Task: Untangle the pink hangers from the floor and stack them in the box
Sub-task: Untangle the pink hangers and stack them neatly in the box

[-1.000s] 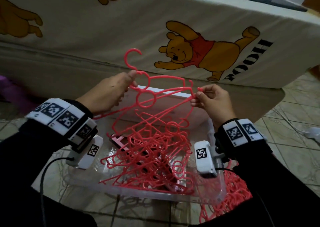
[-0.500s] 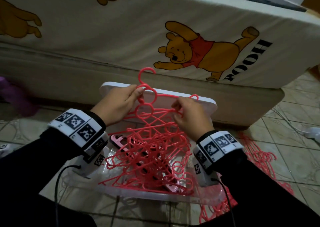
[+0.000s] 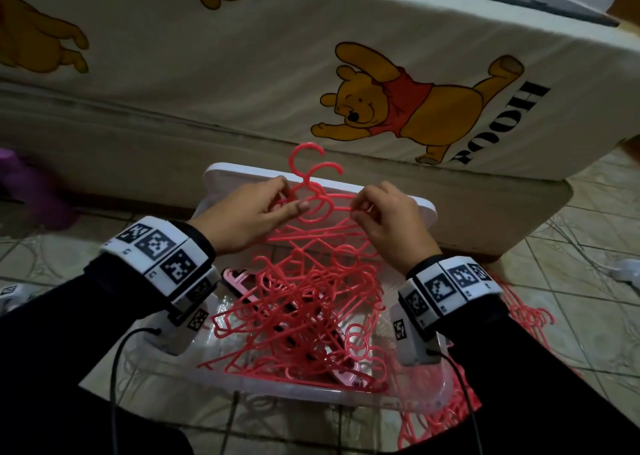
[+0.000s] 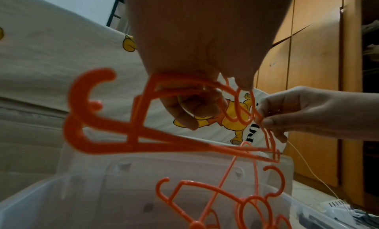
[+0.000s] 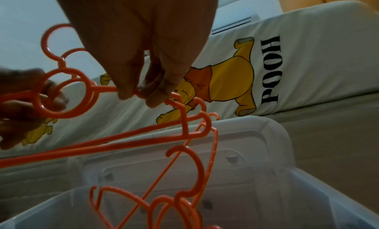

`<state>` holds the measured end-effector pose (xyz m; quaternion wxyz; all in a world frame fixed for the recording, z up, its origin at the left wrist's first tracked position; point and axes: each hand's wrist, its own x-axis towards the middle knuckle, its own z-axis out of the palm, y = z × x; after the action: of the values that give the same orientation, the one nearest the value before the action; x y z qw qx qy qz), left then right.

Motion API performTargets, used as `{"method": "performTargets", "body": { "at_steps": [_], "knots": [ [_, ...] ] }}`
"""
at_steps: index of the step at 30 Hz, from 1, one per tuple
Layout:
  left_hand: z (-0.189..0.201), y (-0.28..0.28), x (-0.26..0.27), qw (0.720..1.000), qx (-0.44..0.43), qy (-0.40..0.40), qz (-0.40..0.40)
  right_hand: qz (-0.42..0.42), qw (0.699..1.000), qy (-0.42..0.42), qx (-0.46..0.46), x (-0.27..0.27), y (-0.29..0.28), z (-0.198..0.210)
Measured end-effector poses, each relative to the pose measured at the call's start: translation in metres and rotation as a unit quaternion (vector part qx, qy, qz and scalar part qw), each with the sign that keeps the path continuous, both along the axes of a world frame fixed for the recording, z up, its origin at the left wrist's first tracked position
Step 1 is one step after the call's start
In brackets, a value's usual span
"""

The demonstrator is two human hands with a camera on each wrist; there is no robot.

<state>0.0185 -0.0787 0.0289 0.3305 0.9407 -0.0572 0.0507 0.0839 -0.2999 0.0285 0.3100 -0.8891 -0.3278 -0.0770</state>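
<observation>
Two pink hangers (image 3: 313, 196) with ring-shaped necks are held together above the far end of the clear plastic box (image 3: 311, 390). My left hand (image 3: 294, 196) pinches them at the rings below the hooks. My right hand (image 3: 360, 206) pinches their upper right bar. In the left wrist view the held hangers (image 4: 115, 135) hang under my left hand (image 4: 197, 106), above the box. The right wrist view shows my right hand (image 5: 143, 94) pinching the bar. A tangled pile of pink hangers (image 3: 304, 316) fills the box beneath.
The white box lid (image 3: 242, 174) leans against the bed (image 3: 173, 73) just behind the box. More pink hangers (image 3: 519, 309) lie on the tiled floor to the right. A white cable and plug (image 3: 623, 271) lie at far right. A purple object (image 3: 31, 184) sits at left.
Both hands have come down and closer together with the held hangers, from well above the box to just over its far end. A second hook now shows beside the first.
</observation>
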Motion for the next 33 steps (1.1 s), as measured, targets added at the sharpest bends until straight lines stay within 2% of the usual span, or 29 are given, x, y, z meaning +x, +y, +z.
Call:
{"method": "performTargets", "body": {
  "at_steps": [4, 7, 12, 15, 19, 22, 25, 29, 31, 33],
  "knots": [
    [0.0, -0.002, -0.002, 0.999, -0.001, -0.011, -0.03, 0.002, 1.0, 0.012, -0.018, -0.003, 0.0, -0.004],
    [-0.001, -0.004, -0.004, 0.998, 0.053, -0.017, -0.031, -0.002, 1.0, 0.016, -0.02, -0.005, 0.001, -0.005],
    [0.001, -0.006, -0.007, 0.998, 0.06, -0.018, -0.026, 0.017, 0.983, -0.103, -0.148, -0.013, 0.002, 0.0],
    [0.002, -0.009, -0.007, 0.992, 0.122, -0.031, -0.012, 0.015, 0.975, -0.143, -0.172, -0.014, 0.005, 0.003],
    [0.005, -0.013, -0.01, 0.969, 0.234, -0.08, 0.014, 0.012, 0.992, -0.071, -0.106, -0.007, 0.004, 0.003],
    [0.008, -0.008, -0.008, 0.956, 0.263, -0.12, 0.054, -0.047, 0.997, -0.02, -0.061, 0.005, -0.006, 0.004],
    [0.016, 0.002, -0.007, 0.948, 0.264, -0.148, 0.102, -0.118, 0.984, 0.036, -0.126, 0.02, -0.02, -0.001],
    [0.024, 0.015, -0.006, 0.945, 0.25, -0.137, 0.16, -0.085, 0.943, 0.189, -0.259, 0.02, -0.023, -0.018],
    [0.026, 0.017, -0.007, 0.944, 0.243, -0.134, 0.178, -0.061, 0.932, 0.206, -0.291, 0.015, -0.018, -0.03],
    [0.027, 0.017, -0.008, 0.944, 0.24, -0.135, 0.182, -0.056, 0.939, 0.187, -0.284, 0.01, -0.012, -0.039]
  ]
}}
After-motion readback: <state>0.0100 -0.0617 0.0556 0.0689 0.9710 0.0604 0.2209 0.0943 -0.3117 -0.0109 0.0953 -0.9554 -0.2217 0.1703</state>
